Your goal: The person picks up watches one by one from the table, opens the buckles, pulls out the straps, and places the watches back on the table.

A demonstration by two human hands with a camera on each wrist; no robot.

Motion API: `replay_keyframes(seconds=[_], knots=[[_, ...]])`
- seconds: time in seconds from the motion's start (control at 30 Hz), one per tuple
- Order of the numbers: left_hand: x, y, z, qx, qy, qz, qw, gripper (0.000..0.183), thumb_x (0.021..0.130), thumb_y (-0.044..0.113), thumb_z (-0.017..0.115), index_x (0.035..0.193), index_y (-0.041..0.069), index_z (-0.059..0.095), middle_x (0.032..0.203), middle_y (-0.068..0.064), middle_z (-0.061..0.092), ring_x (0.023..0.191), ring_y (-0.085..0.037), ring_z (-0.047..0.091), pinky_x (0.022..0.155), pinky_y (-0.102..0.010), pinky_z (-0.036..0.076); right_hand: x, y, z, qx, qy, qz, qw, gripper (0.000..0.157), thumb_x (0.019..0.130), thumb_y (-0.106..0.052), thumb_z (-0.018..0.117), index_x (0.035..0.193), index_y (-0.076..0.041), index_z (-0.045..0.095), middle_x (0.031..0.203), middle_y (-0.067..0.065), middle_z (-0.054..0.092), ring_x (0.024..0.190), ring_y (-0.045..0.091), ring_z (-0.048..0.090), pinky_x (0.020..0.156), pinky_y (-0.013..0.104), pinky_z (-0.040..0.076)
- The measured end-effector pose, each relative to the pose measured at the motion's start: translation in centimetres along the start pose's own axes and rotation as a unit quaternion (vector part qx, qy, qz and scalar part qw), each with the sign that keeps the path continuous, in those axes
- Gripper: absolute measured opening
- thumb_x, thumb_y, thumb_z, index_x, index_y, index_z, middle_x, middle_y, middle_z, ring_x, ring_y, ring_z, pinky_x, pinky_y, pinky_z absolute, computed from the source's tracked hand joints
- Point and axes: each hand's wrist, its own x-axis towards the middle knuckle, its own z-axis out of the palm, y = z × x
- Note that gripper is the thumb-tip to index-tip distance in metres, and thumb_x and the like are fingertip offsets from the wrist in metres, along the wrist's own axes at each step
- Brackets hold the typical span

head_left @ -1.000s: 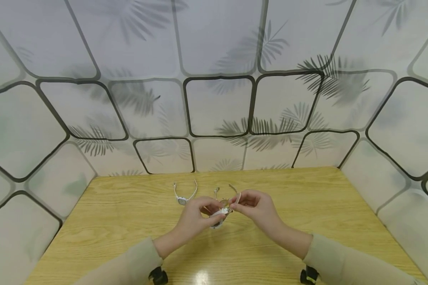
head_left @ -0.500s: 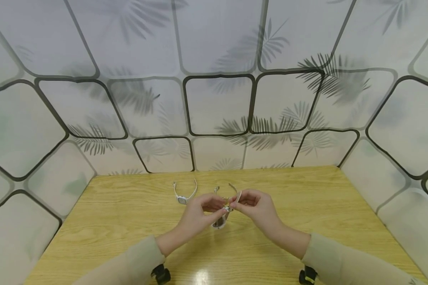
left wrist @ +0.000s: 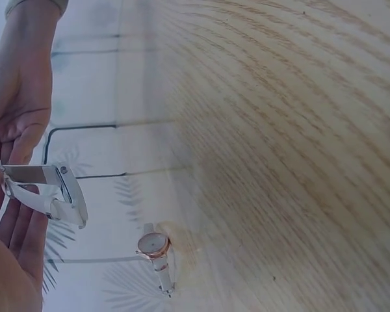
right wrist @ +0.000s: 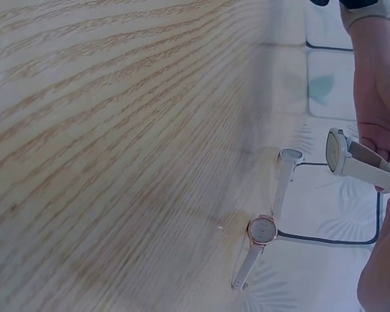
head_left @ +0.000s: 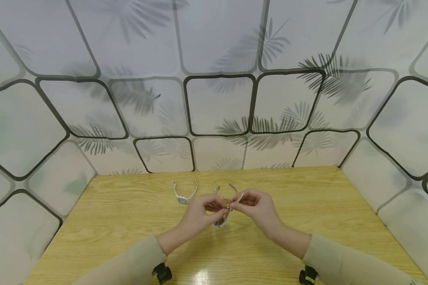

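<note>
In the head view a white-strapped wristwatch (head_left: 219, 222) hangs between the two hands, its face low and its strap bent upward in a loop. The left hand (head_left: 199, 215) pinches the strap near the buckle with thumb and fingers. Close against it, the right hand (head_left: 258, 206) pinches the other strap part, whose pale end (head_left: 240, 197) sticks up past the fingers. From the right wrist view, the round dial of the held wristwatch (right wrist: 333, 153) shows side-on, its two strap halves meeting at the fingers. The fingers partly cover the buckle.
On the wooden table (head_left: 128, 221), a white watch (head_left: 182, 200) lies at the back left with its strap spread. Behind the hands lies a rose-gold watch (right wrist: 262, 230) with a pale strap. A patterned wall covering (head_left: 219, 107) surrounds the table.
The left hand has shifted slightly right and its fingers have closed in on the right fingers. The held watch has turned and moved a little right. The watches on the table have not moved.
</note>
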Motion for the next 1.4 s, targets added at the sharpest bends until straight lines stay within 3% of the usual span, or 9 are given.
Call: replay_keyframes(seconds=[0.37, 0.8, 0.93, 1.03, 1.27, 1.4], knots=[[0.2, 0.2, -0.2, -0.004, -0.012, -0.007, 0.9999, 0.009, 0.099, 0.008, 0.076, 0.106, 0.004, 0.08, 0.103, -0.014, 0.081, 0.09, -0.016, 0.078, 0.08, -0.025, 0.065, 0.0, 0.1, 0.1, -0.014, 0.009, -0.005, 1.0, 0.015, 0.092, 0.001, 0.08, 0.098, 0.012, 0.071, 0.095, -0.01, 0.081, 0.089, 0.007, 0.078, 0.084, 0.024, 0.065], [0.8, 0.3, -0.1, 0.032, -0.008, -0.025, 0.9991, 0.006, 0.096, 0.006, 0.079, 0.1, 0.004, 0.082, 0.098, -0.011, 0.081, 0.087, -0.019, 0.078, 0.079, -0.023, 0.064, -0.1, 0.1, 0.6, -0.021, 0.034, -0.008, 0.999, 0.015, 0.091, 0.003, 0.08, 0.1, 0.011, 0.072, 0.095, -0.006, 0.081, 0.089, 0.006, 0.078, 0.083, 0.022, 0.065], [0.9, 0.3, 0.0, 0.041, -0.009, -0.027, 0.9987, 0.005, 0.095, 0.005, 0.079, 0.099, 0.005, 0.082, 0.097, -0.01, 0.081, 0.086, -0.018, 0.077, 0.079, -0.022, 0.064, -0.1, 0.2, 0.7, -0.031, 0.04, -0.018, 0.999, 0.014, 0.09, 0.004, 0.081, 0.099, 0.011, 0.073, 0.098, 0.006, 0.082, 0.087, 0.005, 0.077, 0.082, 0.021, 0.064], [0.9, 0.4, 0.2, 0.052, -0.013, -0.019, 0.9984, 0.006, 0.094, 0.003, 0.079, 0.099, 0.005, 0.082, 0.097, -0.009, 0.081, 0.086, -0.017, 0.077, 0.078, -0.023, 0.064, -0.2, 0.2, 0.8, -0.043, 0.045, -0.022, 0.998, 0.013, 0.09, 0.004, 0.081, 0.099, 0.009, 0.074, 0.1, 0.014, 0.081, 0.086, 0.005, 0.077, 0.081, 0.021, 0.064], [0.9, 0.3, 0.3, 0.083, -0.013, 0.019, 0.9963, 0.007, 0.092, 0.0, 0.079, 0.097, 0.004, 0.081, 0.096, -0.009, 0.081, 0.083, -0.016, 0.077, 0.077, -0.017, 0.063, -0.3, 0.2, 1.1, -0.051, 0.05, -0.015, 0.997, 0.014, 0.09, 0.001, 0.083, 0.1, 0.006, 0.075, 0.1, 0.009, 0.082, 0.086, 0.004, 0.077, 0.081, 0.021, 0.064], [0.9, 0.2, 0.4, 0.09, -0.012, 0.023, 0.9956, 0.009, 0.091, -0.002, 0.078, 0.097, 0.004, 0.081, 0.096, -0.009, 0.081, 0.083, -0.016, 0.077, 0.077, -0.017, 0.063, -0.2, 0.1, 1.2, -0.046, 0.051, -0.011, 0.998, 0.015, 0.09, 0.0, 0.083, 0.1, 0.006, 0.075, 0.102, 0.016, 0.081, 0.085, 0.005, 0.077, 0.081, 0.022, 0.065]])
